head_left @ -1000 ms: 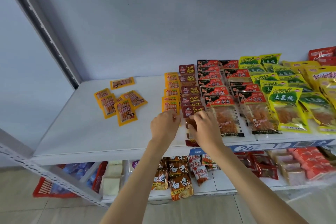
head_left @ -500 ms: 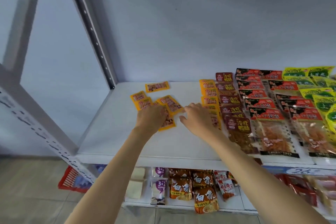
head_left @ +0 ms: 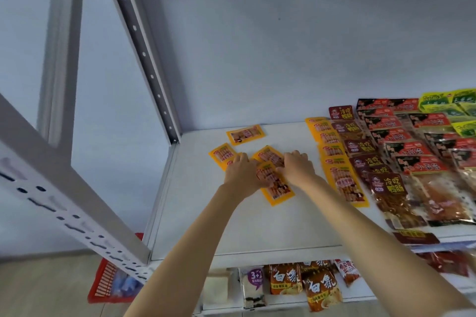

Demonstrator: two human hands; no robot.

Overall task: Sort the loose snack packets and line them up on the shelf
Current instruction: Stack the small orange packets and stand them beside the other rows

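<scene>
Several loose yellow snack packets lie at the left of the white shelf (head_left: 257, 226): one at the back (head_left: 246, 134), one at the left (head_left: 222, 153), one in the middle (head_left: 268, 155) and the nearest one (head_left: 279, 192). My left hand (head_left: 242, 175) rests palm down on the left packets and touches the nearest packet's left edge. My right hand (head_left: 298, 166) has curled fingers over the middle packet's right end, and its thumb pinches the nearest packet's top corner. A lined-up column of yellow packets (head_left: 334, 162) lies just right of my right hand.
Right of the yellow column are rows of dark red packets (head_left: 360, 147), red-and-black packets (head_left: 409, 152) and green packets (head_left: 448, 103). A perforated metal upright (head_left: 144, 54) stands at the shelf's back left corner. The lower shelf holds orange packets (head_left: 286, 278). A red basket (head_left: 108, 283) sits on the floor.
Both hands moved left from the dark red row's front to the loose yellow packets and now lie on them. The view has swung left and closer.
</scene>
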